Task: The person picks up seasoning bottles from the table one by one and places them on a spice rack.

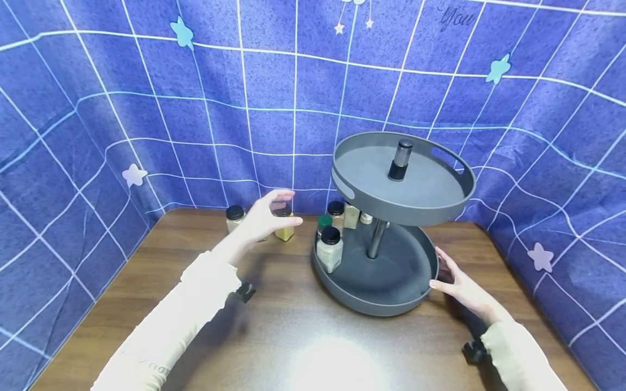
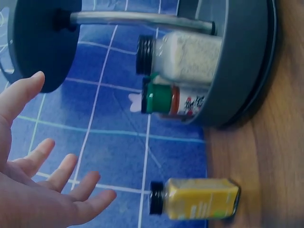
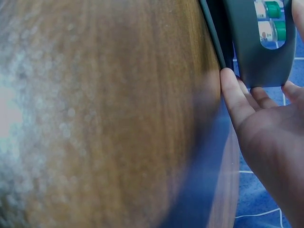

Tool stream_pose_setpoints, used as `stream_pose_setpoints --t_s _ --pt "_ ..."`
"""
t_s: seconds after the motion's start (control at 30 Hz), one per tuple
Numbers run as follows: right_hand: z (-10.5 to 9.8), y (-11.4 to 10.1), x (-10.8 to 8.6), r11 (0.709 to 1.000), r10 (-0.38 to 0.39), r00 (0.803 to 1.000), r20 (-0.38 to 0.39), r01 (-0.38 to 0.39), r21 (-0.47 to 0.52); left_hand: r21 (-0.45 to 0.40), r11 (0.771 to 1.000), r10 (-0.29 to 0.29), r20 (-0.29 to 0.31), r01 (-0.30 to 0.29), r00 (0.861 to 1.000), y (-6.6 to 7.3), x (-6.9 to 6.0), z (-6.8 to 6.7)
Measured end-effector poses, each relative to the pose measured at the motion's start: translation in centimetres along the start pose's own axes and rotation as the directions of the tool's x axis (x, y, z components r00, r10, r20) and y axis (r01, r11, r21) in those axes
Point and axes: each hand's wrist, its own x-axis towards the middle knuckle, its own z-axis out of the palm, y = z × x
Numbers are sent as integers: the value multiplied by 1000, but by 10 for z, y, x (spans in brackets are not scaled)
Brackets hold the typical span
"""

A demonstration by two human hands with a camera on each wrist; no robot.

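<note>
My left hand (image 1: 264,218) is in the air over the table, thumb and fingers spread apart with nothing held. Just beyond it stands a spice jar of yellow powder (image 2: 202,198) with a black lid, apart from the fingers in the left wrist view. My right hand (image 1: 462,288) touches the outer right wall of the two-tier grey turntable's lower tray (image 1: 376,308), its fingers extended along the side. At that tray's left stand a black-lidded jar of pale seasoning (image 1: 330,254) and a green-capped jar (image 2: 160,98).
More jars, one a dark-lidded jar (image 1: 336,212), stand at the lower tray's back. Its upper tray (image 1: 364,163) sits overhead on a metal post (image 1: 376,239). Left of the left hand stands another black-lidded jar (image 1: 235,217). A blue gridded curtain (image 1: 264,119) borders the wooden table (image 1: 274,315).
</note>
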Motion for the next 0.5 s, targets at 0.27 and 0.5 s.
stream_pose_setpoints --t_s 0.27,0.5 --pt "1 -3 0 1000 14 1000 -2 -14 -3 110 994 9 -51 -4 999 -2 -2 -27" --pt "2 -4 0 1000 3 1000 -6 -3 0 160 985 -44 -109 61 993 -15 0 -52"
